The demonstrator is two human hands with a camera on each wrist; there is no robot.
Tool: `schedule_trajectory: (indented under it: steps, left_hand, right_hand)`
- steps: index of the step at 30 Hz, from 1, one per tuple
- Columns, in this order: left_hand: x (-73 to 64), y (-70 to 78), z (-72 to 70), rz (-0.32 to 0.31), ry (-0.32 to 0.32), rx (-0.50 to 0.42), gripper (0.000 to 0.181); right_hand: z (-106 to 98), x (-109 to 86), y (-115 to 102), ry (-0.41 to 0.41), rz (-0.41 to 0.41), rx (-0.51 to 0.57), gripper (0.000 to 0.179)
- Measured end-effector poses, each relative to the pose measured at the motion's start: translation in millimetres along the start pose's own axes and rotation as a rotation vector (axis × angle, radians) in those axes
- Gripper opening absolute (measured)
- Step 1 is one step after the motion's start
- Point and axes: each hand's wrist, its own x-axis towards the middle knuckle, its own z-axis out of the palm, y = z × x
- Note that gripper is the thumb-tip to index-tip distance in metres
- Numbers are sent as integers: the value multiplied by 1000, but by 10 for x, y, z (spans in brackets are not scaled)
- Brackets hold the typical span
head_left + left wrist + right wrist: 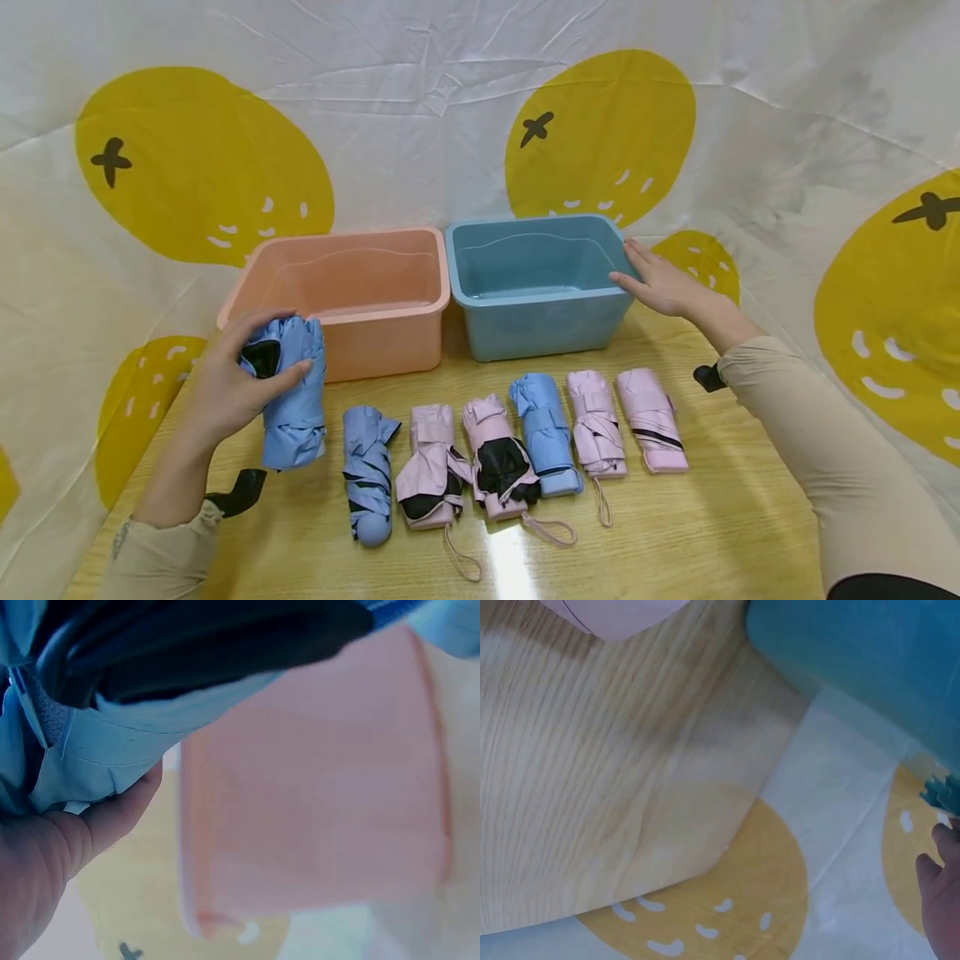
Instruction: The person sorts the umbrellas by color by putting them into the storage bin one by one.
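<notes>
My left hand point(225, 387) grips a folded light-blue umbrella point(296, 417), holding it upright in front of the salmon-pink bin point(386, 346). A black patch shows on the umbrella's side. In the left wrist view, the thumb point(124, 810) presses against the blue fabric point(150, 742); the other fingers are hidden there. At the right end of the teal bin point(540, 325), my right hand point(663, 283) rests on the rim with its fingers extended. Both bins look empty inside from the head view.
Several folded umbrellas lie in a row on the wooden table point(600, 542): a blue one point(367, 475) leftmost, another blue one point(545, 433) among pink ones point(596, 425). Two pink ones have wrist loops. A fruit-print cloth point(390, 125) hangs behind the bins.
</notes>
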Motion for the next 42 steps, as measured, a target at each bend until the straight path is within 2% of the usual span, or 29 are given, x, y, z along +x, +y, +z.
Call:
schedule_trajectory:
  steps: [6, 14, 19, 24, 29, 35, 42]
  left_hand:
    - [368, 177, 34, -14, 75, -81, 73]
    - [937, 304, 144, -155, 170, -120, 63]
    - [1322, 292, 257, -232, 183, -164, 59]
    - [1634, 207, 413, -302, 152, -151, 61]
    - [1838, 66, 602, -295, 115, -113, 60]
    - [1940, -128, 850, -343, -9, -131, 60]
    - [1974, -318, 1135, -384, -167, -147, 59]
  right_hand:
    - [3, 7, 16, 2, 0, -7, 86]
    - [10, 29, 44, 13, -6, -13, 86]
    - [5, 33, 47, 11, -3, -18, 86]
    - [19, 34, 56, 8, 1, -16, 86]
    - [29, 37, 55, 10, 4, -11, 86]
    - [59, 37, 65, 9, 7, -17, 85]
    - [26, 31, 54, 17, 4, -10, 84]
